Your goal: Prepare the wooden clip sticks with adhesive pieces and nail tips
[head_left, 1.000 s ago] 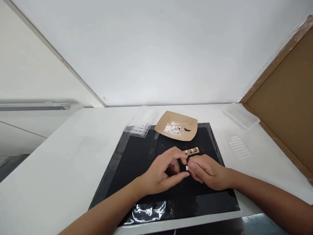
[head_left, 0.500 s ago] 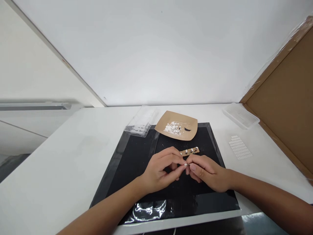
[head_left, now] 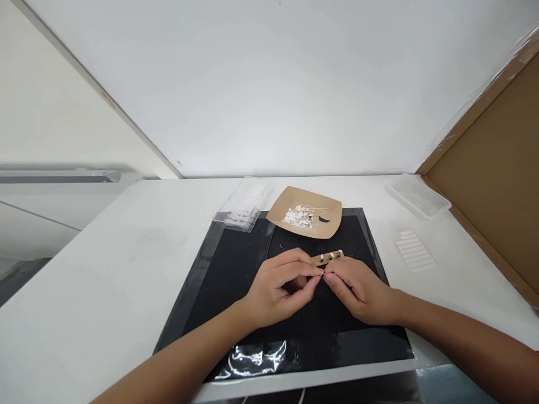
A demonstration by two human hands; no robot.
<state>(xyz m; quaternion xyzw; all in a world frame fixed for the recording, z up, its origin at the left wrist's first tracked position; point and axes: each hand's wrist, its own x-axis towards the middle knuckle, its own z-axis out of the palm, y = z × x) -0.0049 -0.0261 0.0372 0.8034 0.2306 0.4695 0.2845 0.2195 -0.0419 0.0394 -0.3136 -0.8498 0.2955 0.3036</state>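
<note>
Over the black mat (head_left: 227,280), my left hand (head_left: 280,286) and my right hand (head_left: 364,289) meet fingertip to fingertip. Between them is a tiny whitish and metallic piece (head_left: 322,273), too small to name, pinched by the thumb and index finger of my left hand. My right thumb and index finger close on its other side; what they grip is mostly hidden. Just behind the fingers lies a tan strip (head_left: 314,260) bearing several small dark pieces with white tops, its right end close to my right knuckles.
A tan square plate (head_left: 334,210) with many white bits and a dark sliver stands behind the hands. A clear compartment box (head_left: 243,205) is at its left. To the right are a translucent tray (head_left: 419,196), a sheet of white stickers (head_left: 416,252) and a cardboard wall (head_left: 492,140).
My fingertips have drawn closer together around the tiny piece, which shows less now. My right hand has turned slightly, its fingers more closed. The view has shifted a little.
</note>
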